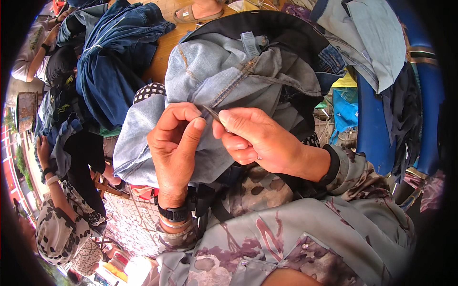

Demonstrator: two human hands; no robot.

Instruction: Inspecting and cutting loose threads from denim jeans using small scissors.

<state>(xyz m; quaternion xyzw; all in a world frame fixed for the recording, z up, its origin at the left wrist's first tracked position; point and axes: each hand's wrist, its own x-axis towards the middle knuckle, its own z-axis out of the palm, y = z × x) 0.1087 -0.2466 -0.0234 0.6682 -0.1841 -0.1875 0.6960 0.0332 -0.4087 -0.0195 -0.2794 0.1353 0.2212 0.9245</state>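
- Clenched in the grip of the right hand (pixel 262 140), under the thumb: a small, slim, pointed dark metal tool (pixel 213 113), aimed at the opposite fingertips.
- Just beside that point: the left hand (pixel 172 143), thumb and forefinger nearly together; cannot tell whether closed on a small dark scrap or released.
- Crumpled beneath both, across the lap: a pale-blue denim garment (pixel 222 71), with a brown-stitched seam (pixel 234 85) running diagonally toward the tool and a whitish fabric label (pixel 249 44) near the far edge.
- Curving around that far edge: black cloth (pixel 267 21).
- Heaped over the left edge of an orange-brown wooden surface (pixel 162 62): dark-blue denim clothing (pixel 112 62).
- At the far edge of the same wood: a foot in a brown sandal (pixel 202 13).
- Off to the right: grey-blue denim (pixel 369 43), draped beside a smooth blue upright (pixel 374 128).
- At lower left: a person in a black-spotted white cloth hat (pixel 59 233).
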